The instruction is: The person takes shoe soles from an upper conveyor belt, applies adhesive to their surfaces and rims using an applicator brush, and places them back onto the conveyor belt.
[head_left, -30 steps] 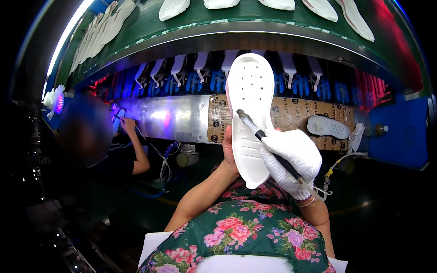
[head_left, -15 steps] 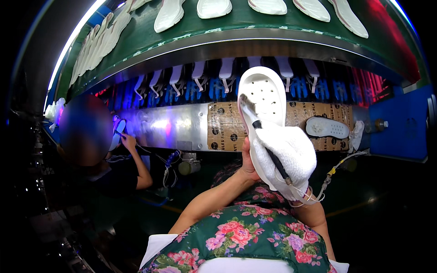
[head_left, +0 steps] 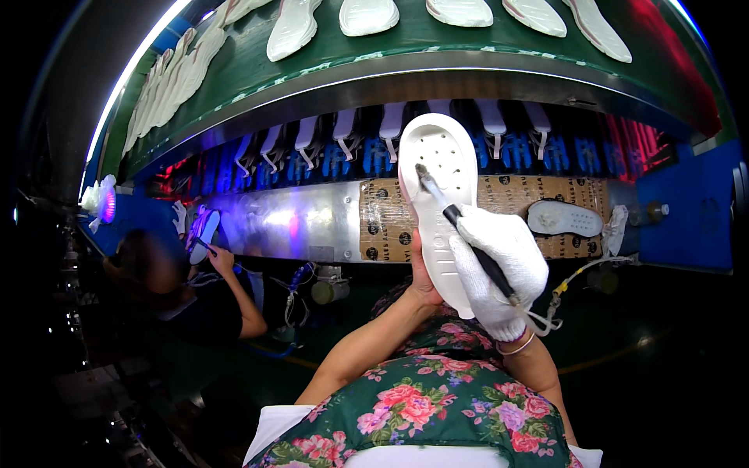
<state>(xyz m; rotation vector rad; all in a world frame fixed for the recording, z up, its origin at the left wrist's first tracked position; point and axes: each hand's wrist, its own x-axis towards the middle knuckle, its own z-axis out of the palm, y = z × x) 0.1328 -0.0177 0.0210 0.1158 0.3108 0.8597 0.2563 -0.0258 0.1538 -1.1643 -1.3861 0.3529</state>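
A white shoe sole, with small holes in its broad upper end and ridges further down, is held upright in front of me. My bare left hand grips its left edge, the thumb along the side and the other fingers hidden behind it. In a white knit glove, my right hand is closed around a dark-handled brush. A pale tube runs from the brush's lower end past my wrist. The bristles touch, or are just over, the sole's holed part; contact cannot be made out for certain.
Another sole lies on the cardboard-covered ledge, beside crumpled white material. Several soles rest on the green belt above. Shoe-shaped pieces on holders line the slot below it. At left, a co-worker's hand works on a sole.
My gloved hand has turned and moved, uncovering the sole's lower part and the brush handle. The sole has shifted slightly left. The co-worker's head has moved down.
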